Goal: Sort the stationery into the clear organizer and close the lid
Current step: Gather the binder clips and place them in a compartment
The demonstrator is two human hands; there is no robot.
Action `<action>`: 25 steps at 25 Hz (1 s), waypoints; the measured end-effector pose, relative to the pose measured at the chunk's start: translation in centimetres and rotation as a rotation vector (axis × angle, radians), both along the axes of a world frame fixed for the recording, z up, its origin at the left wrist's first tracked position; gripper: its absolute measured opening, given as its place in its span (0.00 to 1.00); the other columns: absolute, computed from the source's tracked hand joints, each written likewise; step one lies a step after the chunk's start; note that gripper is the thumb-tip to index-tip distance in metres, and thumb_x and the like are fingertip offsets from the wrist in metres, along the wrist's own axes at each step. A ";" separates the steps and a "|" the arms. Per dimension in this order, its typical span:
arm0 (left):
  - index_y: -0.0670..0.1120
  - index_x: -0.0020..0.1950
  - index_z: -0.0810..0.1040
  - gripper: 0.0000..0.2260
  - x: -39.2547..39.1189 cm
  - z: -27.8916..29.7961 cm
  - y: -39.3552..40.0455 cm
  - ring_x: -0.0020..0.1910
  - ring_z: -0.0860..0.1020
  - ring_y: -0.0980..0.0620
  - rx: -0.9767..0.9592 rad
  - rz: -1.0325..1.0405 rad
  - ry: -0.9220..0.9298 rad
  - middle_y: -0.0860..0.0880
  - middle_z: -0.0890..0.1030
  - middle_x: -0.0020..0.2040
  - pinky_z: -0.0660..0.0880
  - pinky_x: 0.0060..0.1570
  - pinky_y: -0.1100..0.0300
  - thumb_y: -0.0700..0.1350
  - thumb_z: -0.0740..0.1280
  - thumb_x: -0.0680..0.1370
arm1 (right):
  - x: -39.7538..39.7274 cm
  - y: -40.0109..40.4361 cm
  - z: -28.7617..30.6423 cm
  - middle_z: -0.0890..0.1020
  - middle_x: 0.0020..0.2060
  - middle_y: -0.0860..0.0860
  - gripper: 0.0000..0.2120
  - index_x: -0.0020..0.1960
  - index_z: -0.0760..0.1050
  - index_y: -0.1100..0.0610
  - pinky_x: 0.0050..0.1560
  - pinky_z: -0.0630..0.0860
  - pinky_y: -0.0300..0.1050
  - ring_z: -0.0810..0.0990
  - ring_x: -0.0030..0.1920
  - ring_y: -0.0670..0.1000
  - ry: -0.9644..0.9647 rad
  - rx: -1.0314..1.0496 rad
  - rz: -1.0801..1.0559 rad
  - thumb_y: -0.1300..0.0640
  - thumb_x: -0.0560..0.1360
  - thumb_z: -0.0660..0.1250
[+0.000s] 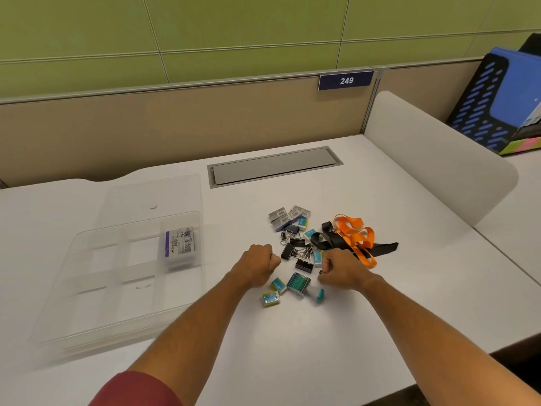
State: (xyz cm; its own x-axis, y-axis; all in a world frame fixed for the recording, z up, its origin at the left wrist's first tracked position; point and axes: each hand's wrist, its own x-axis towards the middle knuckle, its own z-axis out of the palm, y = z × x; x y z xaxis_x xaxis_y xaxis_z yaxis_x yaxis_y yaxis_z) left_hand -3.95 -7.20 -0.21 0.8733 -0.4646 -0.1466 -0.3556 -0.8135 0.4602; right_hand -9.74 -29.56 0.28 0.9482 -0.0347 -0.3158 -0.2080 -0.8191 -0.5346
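The clear organizer lies at the left of the desk with its lid folded open behind it. A white and purple box sits in one of its right compartments. The loose stationery is piled mid-desk: black binder clips, grey staple boxes, small teal boxes, a green-labelled block, and orange and black lanyards. My left hand is curled into a fist at the pile's left edge, with nothing showing in it. My right hand is curled over the pile and pinches a small dark binder clip.
A grey cable hatch is set into the desk behind the pile. A white divider panel stands at the right, with a blue and black file rack beyond it. A tan partition runs along the back.
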 end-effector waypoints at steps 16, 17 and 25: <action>0.39 0.59 0.74 0.13 4.5 -1.2 -2.6 0.54 0.75 0.43 -0.008 0.065 -0.012 0.39 0.77 0.58 0.72 0.49 0.54 0.33 0.57 0.77 | 3.7 1.0 0.6 0.77 0.35 0.48 0.11 0.42 0.74 0.57 0.37 0.71 0.41 0.75 0.37 0.46 -0.174 0.195 -0.178 0.51 0.79 0.62; 0.38 0.58 0.74 0.11 4.9 -1.3 -2.7 0.53 0.75 0.42 -0.011 0.065 -0.025 0.38 0.77 0.57 0.73 0.49 0.53 0.35 0.57 0.78 | 3.9 1.2 0.6 0.76 0.32 0.47 0.14 0.39 0.72 0.56 0.33 0.67 0.40 0.73 0.34 0.45 -0.207 0.162 -0.184 0.48 0.79 0.62; 0.45 0.68 0.68 0.18 6.9 -2.6 -4.0 0.58 0.73 0.42 0.059 -0.015 -0.064 0.40 0.73 0.59 0.72 0.56 0.51 0.50 0.61 0.80 | 5.9 0.2 0.5 0.79 0.42 0.52 0.13 0.49 0.77 0.60 0.44 0.74 0.46 0.77 0.46 0.52 -0.207 0.271 -0.285 0.56 0.81 0.56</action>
State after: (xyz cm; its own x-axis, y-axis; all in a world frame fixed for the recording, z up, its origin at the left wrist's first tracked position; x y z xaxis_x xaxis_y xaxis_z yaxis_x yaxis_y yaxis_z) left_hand 2.98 -11.16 -2.79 0.8748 -0.4700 -0.1177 -0.3952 -0.8327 0.3878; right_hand -3.88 -29.34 0.80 0.9568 -0.2464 -0.1543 -0.2717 -0.5692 -0.7760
